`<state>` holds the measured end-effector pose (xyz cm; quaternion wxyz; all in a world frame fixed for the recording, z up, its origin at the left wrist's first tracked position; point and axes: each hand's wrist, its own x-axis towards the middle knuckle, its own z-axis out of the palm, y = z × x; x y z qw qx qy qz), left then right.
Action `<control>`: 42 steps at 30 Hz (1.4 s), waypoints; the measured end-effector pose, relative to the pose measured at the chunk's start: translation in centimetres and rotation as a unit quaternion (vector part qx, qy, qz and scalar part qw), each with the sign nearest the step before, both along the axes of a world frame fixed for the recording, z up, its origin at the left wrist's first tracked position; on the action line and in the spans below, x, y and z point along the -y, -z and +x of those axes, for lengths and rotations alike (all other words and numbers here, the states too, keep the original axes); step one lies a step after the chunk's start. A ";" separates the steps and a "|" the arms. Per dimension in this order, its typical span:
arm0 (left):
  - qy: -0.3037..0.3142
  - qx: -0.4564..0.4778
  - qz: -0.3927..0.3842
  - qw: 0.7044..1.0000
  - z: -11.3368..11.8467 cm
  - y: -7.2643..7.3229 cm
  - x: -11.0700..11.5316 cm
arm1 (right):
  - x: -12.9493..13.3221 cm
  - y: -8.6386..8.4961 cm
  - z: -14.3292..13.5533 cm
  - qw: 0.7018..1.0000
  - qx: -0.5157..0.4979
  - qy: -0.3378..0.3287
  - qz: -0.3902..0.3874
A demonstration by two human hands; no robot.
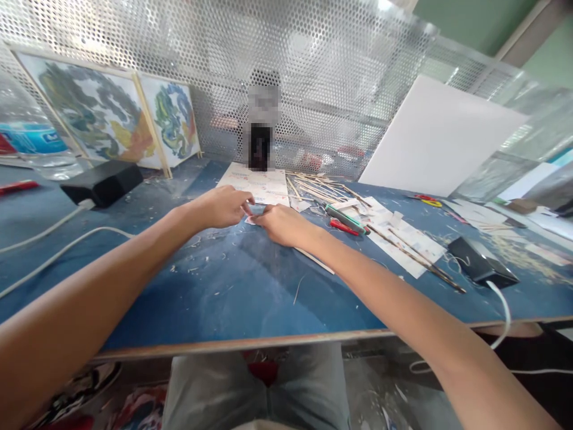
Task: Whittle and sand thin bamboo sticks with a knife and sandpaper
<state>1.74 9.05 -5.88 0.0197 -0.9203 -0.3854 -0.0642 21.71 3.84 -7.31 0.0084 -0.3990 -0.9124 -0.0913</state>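
Note:
My left hand (pixel 226 206) and my right hand (pixel 282 224) meet over the middle of the blue table (pixel 215 298). Their fingers are closed and bent toward each other. A small pale piece (pixel 250 221) shows at the right fingertips, too small to name. What the left fingers pinch is hidden. Just beyond the hands lies a printed white sheet (pixel 264 185). A thin wooden strip (pixel 316 261) comes out from under my right forearm and wrist.
To the right are a green-handled cutter (pixel 344 218), a red tool (pixel 344 227), wooden sticks (pixel 322 188), brushes (pixel 418 260) and yellow scissors (pixel 430 201). Black boxes with white cables stand left (pixel 102 182) and right (pixel 481 263). Painted panels (pixel 102 113) and a white board (pixel 439 137) lean behind.

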 end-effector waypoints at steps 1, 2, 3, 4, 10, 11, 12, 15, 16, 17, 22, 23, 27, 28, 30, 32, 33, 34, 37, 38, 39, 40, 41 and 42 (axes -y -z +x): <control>0.000 -0.012 0.005 1.000 0.0 -0.1 0.1 | 0.0 -0.1 0.0 1.000 0.001 0.000 -0.001; 0.000 -0.023 0.010 1.000 0.1 -0.2 0.1 | -0.1 -0.2 0.0 1.000 0.002 0.000 -0.002; 0.000 -0.034 0.014 0.999 0.1 -0.2 0.1 | -0.1 -0.3 0.0 1.000 0.003 0.001 -0.004; 0.000 -0.044 0.018 0.999 0.2 -0.2 0.1 | -0.1 -0.3 0.0 1.000 0.004 0.001 -0.003; 0.007 -0.068 0.036 0.997 0.5 0.1 0.7 | 0.3 0.9 -0.1 0.999 -0.004 -0.003 0.031; 0.010 -0.068 0.037 0.997 0.6 0.2 0.9 | 0.5 1.2 -0.1 0.999 -0.009 -0.005 0.033; 0.012 -0.067 0.040 0.997 0.6 0.2 1.0 | 0.7 1.4 0.0 0.999 -0.015 -0.007 0.036; 0.007 -0.062 0.048 0.997 0.7 0.0 1.1 | 1.1 2.2 0.2 0.998 -0.043 -0.014 0.043; 0.003 -0.063 0.049 0.997 0.7 0.0 1.1 | 1.2 2.4 0.4 0.997 -0.056 -0.014 0.044; 0.002 -0.064 0.047 0.997 0.7 -0.1 1.0 | 1.2 2.7 0.5 0.996 -0.069 -0.013 0.045; 0.011 -0.069 0.034 0.997 0.5 -0.5 0.6 | 0.6 3.7 1.1 0.988 -0.145 0.023 0.048; 0.013 -0.068 0.032 0.997 0.4 -0.5 0.5 | 0.4 3.8 1.2 0.985 -0.159 0.033 0.049; 0.023 -0.074 0.018 0.997 0.2 -0.2 -0.1 | 0.0 4.2 1.5 0.978 -0.198 0.051 0.047; 0.026 -0.077 0.015 0.997 0.1 -0.1 -0.2 | 0.0 4.3 1.5 0.977 -0.204 0.047 0.044; 0.029 -0.082 0.014 0.996 0.1 0.1 -0.4 | 0.2 4.4 1.5 0.976 -0.215 0.024 0.035; 0.034 -0.088 0.012 0.995 0.1 0.2 -0.4 | 0.3 4.4 1.3 0.974 -0.224 -0.010 0.024; 0.038 -0.092 0.011 0.995 0.1 0.1 -0.4 | 0.3 4.3 1.2 0.974 -0.226 -0.025 0.019; 0.042 -0.096 0.011 0.994 0.1 0.1 -0.3 | 0.3 4.2 1.2 0.975 -0.220 -0.036 0.015; 0.051 -0.106 0.018 0.993 0.2 -0.2 0.3 | 0.0 3.5 1.1 0.984 -0.174 -0.047 0.002; 0.053 -0.108 0.023 0.993 0.2 -0.2 0.6 | -0.1 3.3 1.2 0.986 -0.159 -0.046 -0.003; 0.054 -0.108 0.028 0.992 0.3 -0.3 0.8 | -0.3 3.1 1.2 0.988 -0.148 -0.043 -0.007; 0.055 -0.106 0.033 0.992 0.4 -0.2 1.0 | -0.4 3.0 1.3 0.989 -0.144 -0.037 -0.011; 0.056 -0.101 0.037 0.993 0.4 -0.2 1.2 | -0.5 2.9 1.4 0.989 -0.148 -0.029 -0.014; 0.059 -0.091 0.041 0.993 0.5 -0.1 1.3 | -0.5 2.9 1.6 0.987 -0.158 -0.020 -0.015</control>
